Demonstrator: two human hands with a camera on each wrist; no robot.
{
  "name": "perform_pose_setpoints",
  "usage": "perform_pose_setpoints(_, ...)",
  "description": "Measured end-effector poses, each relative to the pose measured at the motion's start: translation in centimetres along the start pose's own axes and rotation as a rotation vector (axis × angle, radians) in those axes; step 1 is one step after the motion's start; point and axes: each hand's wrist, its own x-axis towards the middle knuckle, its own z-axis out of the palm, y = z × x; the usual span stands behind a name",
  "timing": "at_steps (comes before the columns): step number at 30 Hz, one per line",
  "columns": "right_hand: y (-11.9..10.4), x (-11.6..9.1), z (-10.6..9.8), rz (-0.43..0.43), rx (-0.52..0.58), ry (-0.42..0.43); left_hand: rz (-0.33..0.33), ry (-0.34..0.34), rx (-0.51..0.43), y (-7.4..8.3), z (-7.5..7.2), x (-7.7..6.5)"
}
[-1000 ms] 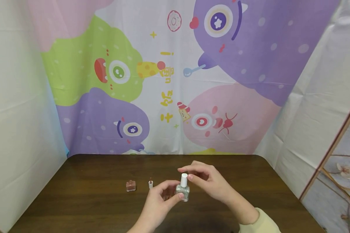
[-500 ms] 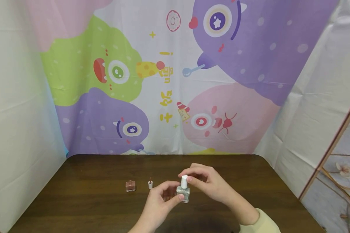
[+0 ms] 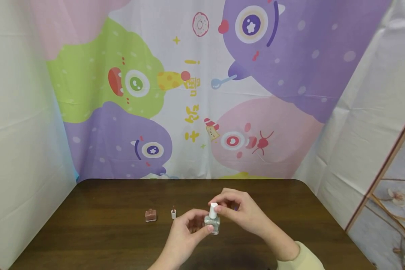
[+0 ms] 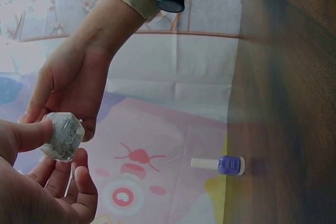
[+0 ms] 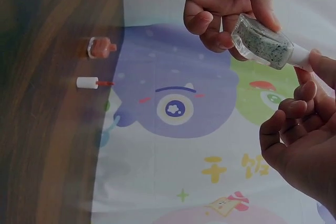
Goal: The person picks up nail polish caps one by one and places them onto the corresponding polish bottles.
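My left hand [image 3: 183, 234] holds a clear nail polish bottle [image 3: 212, 224] of pale glitter polish, thumb in front. Its white cap [image 3: 213, 210] is pinched between thumb and index finger of my right hand [image 3: 241, 212]. In the right wrist view the speckled polish bottle [image 5: 265, 43] lies tilted, cap on. On the table to the left stand an uncapped reddish-brown nail polish bottle [image 3: 150, 215] and its white brush cap [image 3: 173, 214], brush pointing up. A purple nail polish bottle [image 4: 231, 165] with a white cap shows in the left wrist view; in the head view my right hand mostly hides it.
The dark wooden table [image 3: 104, 240] reaches back to a hanging cloth [image 3: 195, 161] with cartoon monsters. White cloth walls [image 3: 20, 131] close off both sides. A flower-patterned panel [image 3: 391, 210] stands at the right.
My right thumb and index finger have shifted slightly on the white cap, which leans a little more. The left hand stays nearly still. A bit of purple now shows behind the right fingers.
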Motion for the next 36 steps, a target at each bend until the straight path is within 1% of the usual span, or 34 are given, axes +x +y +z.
perform_pose_setpoints(6, -0.11, 0.00, 0.19, 0.022, -0.016, 0.028, -0.002, 0.008, 0.009, 0.09, 0.05, 0.01)
perform_pose_setpoints(11, -0.22, 0.05, 0.42, 0.028, -0.040, 0.074, 0.003, 0.010, 0.011, 0.17, 0.04, 0.03)
perform_pose_setpoints(15, -0.09, 0.11, 0.70, 0.042, -0.034, 0.095, 0.009, 0.011, 0.005, 0.20, 0.02, 0.04)
perform_pose_setpoints(23, -0.08, 0.17, 0.89, 0.105, -0.023, 0.114, 0.006, 0.019, 0.010, 0.21, 0.16, 0.06)
perform_pose_setpoints(36, -0.24, 0.01, 1.02, 0.121, 0.026, 0.107, 0.026, 0.026, 0.013, -0.09, 0.36, 0.06)
